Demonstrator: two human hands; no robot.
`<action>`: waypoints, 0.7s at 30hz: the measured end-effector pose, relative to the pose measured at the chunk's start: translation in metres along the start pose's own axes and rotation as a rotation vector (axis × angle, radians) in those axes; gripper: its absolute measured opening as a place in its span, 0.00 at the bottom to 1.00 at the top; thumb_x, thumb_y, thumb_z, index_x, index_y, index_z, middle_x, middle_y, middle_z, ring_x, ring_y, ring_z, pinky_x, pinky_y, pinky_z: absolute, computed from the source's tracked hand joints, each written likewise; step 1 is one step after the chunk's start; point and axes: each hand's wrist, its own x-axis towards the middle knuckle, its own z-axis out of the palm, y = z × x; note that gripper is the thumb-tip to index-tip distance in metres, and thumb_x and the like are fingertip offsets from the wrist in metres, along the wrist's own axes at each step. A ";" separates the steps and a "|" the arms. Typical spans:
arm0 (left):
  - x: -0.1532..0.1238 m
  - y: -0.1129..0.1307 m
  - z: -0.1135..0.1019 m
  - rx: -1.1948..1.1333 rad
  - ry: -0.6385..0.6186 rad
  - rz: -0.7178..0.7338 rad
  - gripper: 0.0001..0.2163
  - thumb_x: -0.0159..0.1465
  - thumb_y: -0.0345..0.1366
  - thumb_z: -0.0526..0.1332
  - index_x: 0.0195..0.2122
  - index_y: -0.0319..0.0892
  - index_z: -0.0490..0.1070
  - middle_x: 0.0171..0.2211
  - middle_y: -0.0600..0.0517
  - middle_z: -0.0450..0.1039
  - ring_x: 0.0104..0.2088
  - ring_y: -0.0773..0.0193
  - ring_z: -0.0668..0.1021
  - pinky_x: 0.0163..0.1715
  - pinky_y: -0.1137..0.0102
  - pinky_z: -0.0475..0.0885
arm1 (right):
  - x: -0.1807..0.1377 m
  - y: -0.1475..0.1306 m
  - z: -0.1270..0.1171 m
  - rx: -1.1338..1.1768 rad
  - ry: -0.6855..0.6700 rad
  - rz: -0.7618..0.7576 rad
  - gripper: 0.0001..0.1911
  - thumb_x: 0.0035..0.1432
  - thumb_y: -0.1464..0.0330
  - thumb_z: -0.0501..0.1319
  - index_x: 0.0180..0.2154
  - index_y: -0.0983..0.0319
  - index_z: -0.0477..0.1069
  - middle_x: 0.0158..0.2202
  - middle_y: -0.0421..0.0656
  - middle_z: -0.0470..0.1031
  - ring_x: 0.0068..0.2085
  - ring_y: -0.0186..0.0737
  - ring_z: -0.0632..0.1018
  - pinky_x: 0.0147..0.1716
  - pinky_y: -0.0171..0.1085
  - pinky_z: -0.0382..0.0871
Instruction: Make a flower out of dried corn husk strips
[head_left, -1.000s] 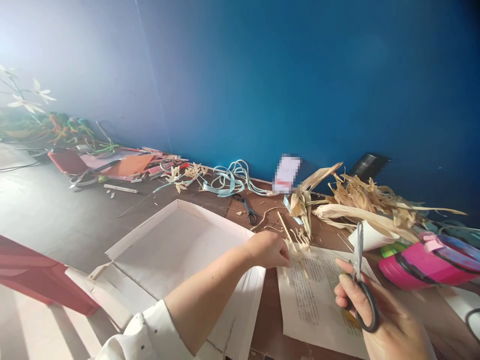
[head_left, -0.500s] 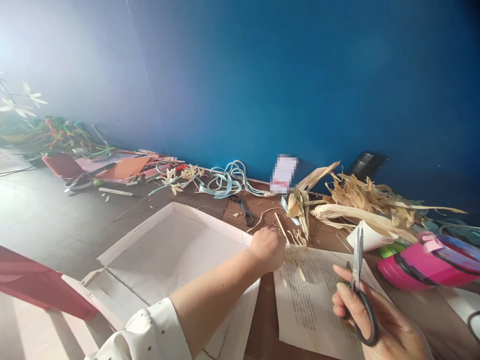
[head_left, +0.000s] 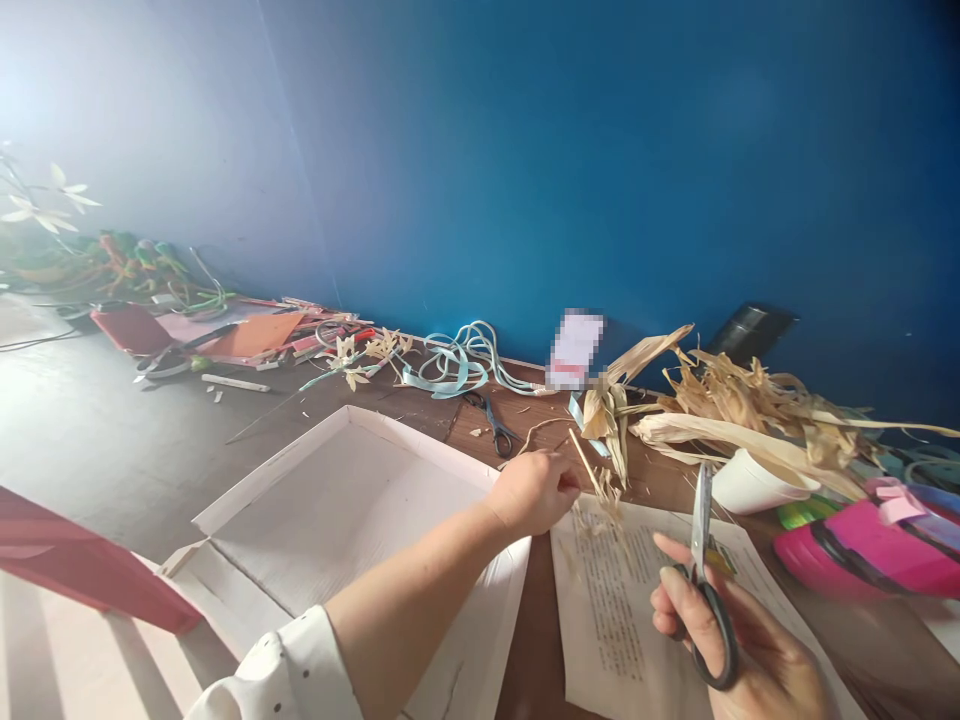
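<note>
Pinching the near end of a thin straw-coloured strip of dried husk [head_left: 587,468], the left hand [head_left: 534,492] sits at the far edge of the printed white paper sheet [head_left: 622,630] on the brown worktop [head_left: 537,640]. The strip slants up and away from the fingertips.

Left grip: thumb and fingers closed tight on the strip, nothing else in it.

Judgement: the strip is very light, dry and brittle. It would likely split along the grain or snap if bent, so it is best held low, with light pressure.

Right hand [head_left: 757,660]: fingers through the black loops of steel-bladed scissors [head_left: 705,580], blades together, tips up, touching nothing.

A loose heap of tan dried husks [head_left: 750,410] lies just beyond.
</note>
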 end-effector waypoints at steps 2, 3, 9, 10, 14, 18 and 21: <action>0.001 -0.001 0.000 -0.021 0.013 -0.028 0.07 0.57 0.36 0.57 0.31 0.43 0.74 0.33 0.51 0.75 0.35 0.63 0.75 0.36 0.72 0.67 | 0.000 0.000 0.003 0.021 0.013 0.007 0.28 0.47 0.51 0.66 0.46 0.60 0.74 0.29 0.41 0.75 0.28 0.37 0.73 0.32 0.33 0.72; 0.001 -0.002 0.000 -0.034 0.021 -0.032 0.07 0.57 0.36 0.58 0.31 0.43 0.74 0.33 0.51 0.76 0.34 0.63 0.75 0.36 0.72 0.67 | 0.000 0.000 0.004 0.029 0.015 0.006 0.28 0.47 0.51 0.67 0.46 0.60 0.74 0.29 0.41 0.74 0.28 0.36 0.73 0.31 0.32 0.72; 0.007 0.000 0.008 -0.101 0.128 -0.030 0.05 0.56 0.33 0.58 0.30 0.44 0.73 0.30 0.55 0.75 0.30 0.67 0.74 0.32 0.74 0.66 | 0.001 0.006 0.005 0.060 0.032 -0.014 0.29 0.45 0.51 0.67 0.45 0.62 0.75 0.26 0.40 0.74 0.27 0.36 0.73 0.28 0.33 0.71; 0.009 0.000 0.009 -0.098 0.166 -0.038 0.05 0.56 0.33 0.58 0.30 0.44 0.73 0.30 0.55 0.75 0.30 0.67 0.73 0.32 0.74 0.66 | 0.001 0.006 0.005 0.048 0.041 -0.019 0.28 0.45 0.51 0.67 0.44 0.62 0.75 0.26 0.41 0.74 0.27 0.36 0.73 0.29 0.33 0.72; 0.016 -0.004 0.013 -0.056 0.328 -0.098 0.06 0.57 0.32 0.57 0.33 0.43 0.73 0.32 0.54 0.74 0.32 0.67 0.73 0.34 0.73 0.66 | -0.001 0.005 0.003 0.016 0.043 -0.024 0.27 0.45 0.52 0.67 0.43 0.63 0.76 0.25 0.41 0.74 0.26 0.36 0.73 0.28 0.32 0.71; 0.019 -0.012 0.015 0.057 0.313 -0.087 0.09 0.58 0.30 0.57 0.36 0.44 0.75 0.35 0.51 0.74 0.36 0.63 0.74 0.39 0.69 0.68 | -0.004 0.005 0.001 0.036 0.020 -0.020 0.27 0.46 0.52 0.67 0.44 0.62 0.76 0.22 0.39 0.72 0.26 0.36 0.72 0.28 0.31 0.71; 0.019 -0.013 0.016 0.143 0.278 0.057 0.09 0.58 0.31 0.58 0.36 0.44 0.77 0.38 0.49 0.74 0.41 0.60 0.73 0.47 0.65 0.66 | -0.006 0.005 0.000 0.038 0.013 -0.019 0.26 0.45 0.52 0.68 0.42 0.61 0.76 0.21 0.39 0.72 0.25 0.36 0.72 0.28 0.31 0.71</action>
